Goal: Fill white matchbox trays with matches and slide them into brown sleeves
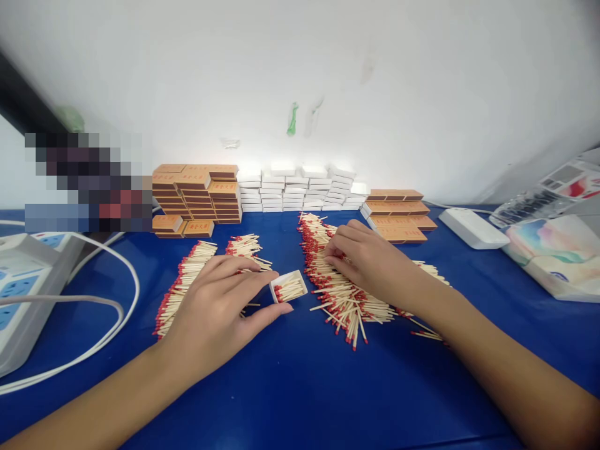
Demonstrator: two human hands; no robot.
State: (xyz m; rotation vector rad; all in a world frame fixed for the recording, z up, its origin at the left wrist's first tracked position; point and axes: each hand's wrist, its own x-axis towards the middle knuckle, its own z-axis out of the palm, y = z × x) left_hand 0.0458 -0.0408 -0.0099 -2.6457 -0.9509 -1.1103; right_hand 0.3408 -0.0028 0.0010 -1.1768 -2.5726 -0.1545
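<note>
White tray (289, 287) against left hand (220, 306)

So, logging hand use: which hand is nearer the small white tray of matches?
Left. The left hand holds the white tray by its left end; the right hand rests on the match pile beside it.

I count 1 left hand (220, 306), 1 right hand (370, 262), 1 filled tray (289, 287), 3 match heaps (185, 284), 2 orange sleeve stacks (197, 194), 1 power strip (28, 287).
</note>
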